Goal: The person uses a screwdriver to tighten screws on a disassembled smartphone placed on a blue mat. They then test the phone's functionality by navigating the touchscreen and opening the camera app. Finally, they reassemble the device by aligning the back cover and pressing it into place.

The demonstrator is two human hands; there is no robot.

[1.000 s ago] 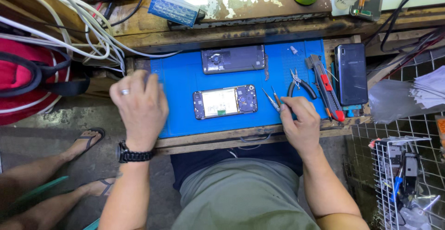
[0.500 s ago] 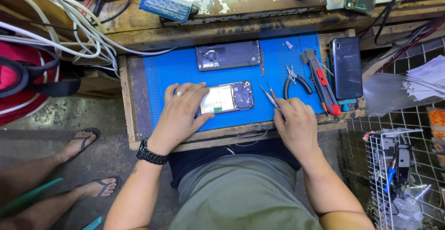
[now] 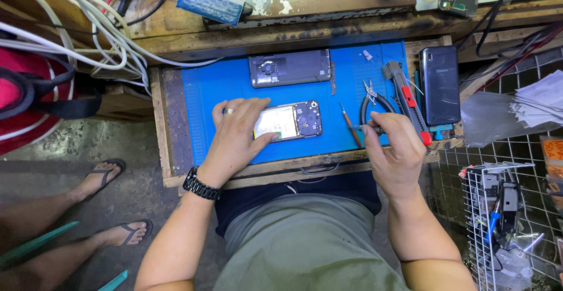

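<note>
Opened phone under left hand fingers

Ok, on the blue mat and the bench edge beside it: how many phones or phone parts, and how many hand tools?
Phones or phone parts: 3 (opened phone under the left hand, back cover, black phone)
Hand tools: 3 (pliers, utility knife, screwdriver beside the right hand)
Total: 6

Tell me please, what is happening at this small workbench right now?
A person sits at a blue work mat with an opened phone lying on it, its insides showing. The left hand rests on the phone's left end and holds it down. The right hand pinches a thin metal tool, apparently tweezers, just right of the phone. A detached back cover lies above; pliers, a utility knife and a second, dark phone lie to the right.
</note>
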